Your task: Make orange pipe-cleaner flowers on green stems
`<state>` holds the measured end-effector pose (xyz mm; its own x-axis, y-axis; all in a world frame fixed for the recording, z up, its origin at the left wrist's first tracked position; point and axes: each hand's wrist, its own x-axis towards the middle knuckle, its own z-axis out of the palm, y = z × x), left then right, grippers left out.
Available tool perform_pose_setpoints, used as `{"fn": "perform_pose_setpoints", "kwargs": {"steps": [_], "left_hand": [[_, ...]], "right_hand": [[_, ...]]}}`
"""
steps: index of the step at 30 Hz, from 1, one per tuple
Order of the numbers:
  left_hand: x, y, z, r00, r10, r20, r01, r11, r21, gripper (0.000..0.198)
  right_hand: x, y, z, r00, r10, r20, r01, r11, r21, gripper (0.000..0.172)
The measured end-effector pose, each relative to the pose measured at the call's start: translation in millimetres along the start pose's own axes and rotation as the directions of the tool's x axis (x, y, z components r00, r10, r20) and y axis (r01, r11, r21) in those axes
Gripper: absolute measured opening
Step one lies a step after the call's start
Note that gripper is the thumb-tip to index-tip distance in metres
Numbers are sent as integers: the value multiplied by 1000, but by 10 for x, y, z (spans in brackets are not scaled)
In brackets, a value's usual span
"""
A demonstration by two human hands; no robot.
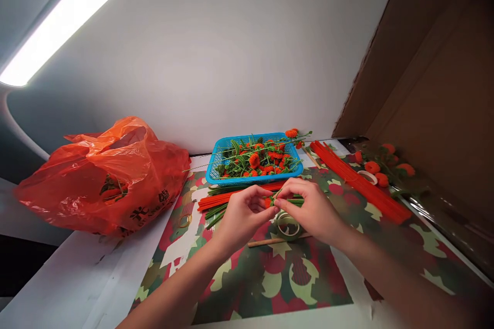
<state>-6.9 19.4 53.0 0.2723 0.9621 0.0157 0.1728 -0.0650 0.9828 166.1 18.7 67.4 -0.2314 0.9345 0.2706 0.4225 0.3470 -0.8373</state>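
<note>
Both hands meet above the mat, fingertips nearly touching, around a small orange flower (267, 202) with a green base. My left hand (243, 213) is closed, its thumb and fingers pinching the flower. At the green part, my right hand (309, 211) pinches with thumb and fingertips; fingers partly cover it. Just below the hands lies a roll of green tape (288, 225), partly hidden. A thin wooden stick (266, 242) rests by the roll. Behind the hands are red-orange fuzzy stems (216, 201) and green fuzzy stems (216, 213), lying in bundles.
A blue basket (254, 181) of orange flowers stands at the back. An orange plastic bag (116, 175) sits left, near a gold wire coil (186, 221). At right lie a long red-orange stem bundle (363, 182), a pale tape roll (367, 177) and loose flowers (382, 180) beside cardboard (432, 87).
</note>
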Motion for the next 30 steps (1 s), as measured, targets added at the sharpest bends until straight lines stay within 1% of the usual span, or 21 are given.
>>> {"fn": "perform_pose_setpoints", "kwargs": {"steps": [8, 10, 14, 17, 19, 21, 24, 26, 28, 30], "left_hand": [[-19, 29, -7, 998, -64, -6, 63, 997, -54, 35], [-22, 47, -10, 998, -69, -11, 69, 996, -59, 36], [-14, 77, -12, 997, -79, -7, 79, 994, -77, 36], [6, 97, -23, 994, -100, 33, 104, 987, -124, 39], [23, 109, -38, 988, -134, 72, 144, 976, -164, 42], [41, 112, -58, 974, -189, 126, 212, 956, -204, 42], [67, 83, -93, 932, -290, 216, 341, 903, -263, 39], [81, 48, -111, 908, -332, 255, 401, 865, -302, 36], [90, 17, -119, 898, -342, 275, 423, 841, -336, 33], [93, 3, -112, 910, -324, 258, 401, 847, -348, 34]], "right_hand": [[-42, -93, 28, 991, -129, -17, 128, 990, -58, 16], [-41, -100, 30, 990, -137, -8, 137, 990, -42, 16], [-22, -45, 27, 997, -63, 46, 60, 996, 61, 17], [16, 23, -3, 998, -6, 70, -2, 993, 118, 12], [51, 64, -46, 999, 20, 47, -27, 990, 139, 12], [88, 101, -102, 999, 49, -3, -48, 985, 167, 18], [138, 157, -186, 993, 95, -73, -79, 977, 197, 26], [161, 190, -223, 988, 118, -101, -96, 975, 198, 30], [174, 211, -237, 984, 135, -113, -110, 973, 204, 31], [178, 214, -231, 984, 148, -99, -125, 969, 212, 31]]}}
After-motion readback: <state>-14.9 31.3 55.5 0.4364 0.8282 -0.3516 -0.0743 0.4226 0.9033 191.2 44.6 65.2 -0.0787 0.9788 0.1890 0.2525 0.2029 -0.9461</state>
